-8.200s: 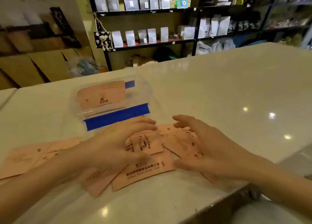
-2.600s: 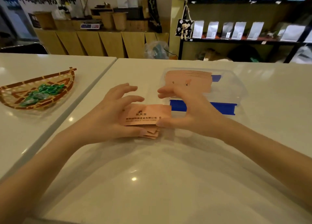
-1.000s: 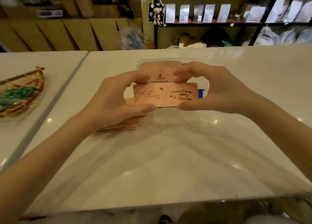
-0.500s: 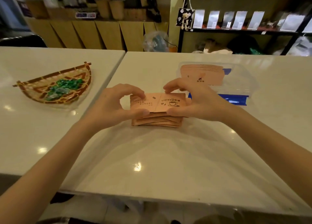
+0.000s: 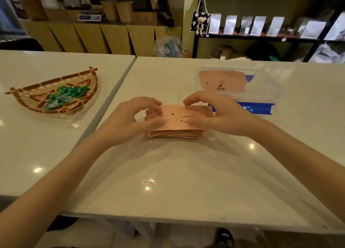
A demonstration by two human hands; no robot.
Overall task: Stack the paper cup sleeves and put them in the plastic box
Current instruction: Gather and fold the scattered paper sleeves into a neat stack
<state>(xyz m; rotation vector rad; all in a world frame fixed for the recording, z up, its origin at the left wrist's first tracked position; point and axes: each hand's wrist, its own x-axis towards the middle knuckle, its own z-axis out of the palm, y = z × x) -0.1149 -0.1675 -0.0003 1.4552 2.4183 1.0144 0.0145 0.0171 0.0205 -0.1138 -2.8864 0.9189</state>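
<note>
A stack of flat pink paper cup sleeves [image 5: 175, 125] lies on the white table [image 5: 186, 173] in front of me. My left hand [image 5: 130, 120] grips its left end with thumb in front and fingers on top. My right hand [image 5: 216, 117] grips its right end the same way. The top sleeve carries a "COFFEE" print. Behind my right hand stands the clear plastic box [image 5: 265, 87] with a blue strip along its near side. Several more sleeves [image 5: 222, 80] lie inside it.
A woven fan-shaped basket [image 5: 33, 100] with green wrapped sweets sits on the adjoining table to the left. A gap runs between the two tables. Shelves with pouches and wooden counters stand behind. The table's near edge is close to me.
The scattered sleeves have been gathered into one stack. Since half a second ago both hands have pressed the held sleeves down onto the pile; the view has shifted slightly.
</note>
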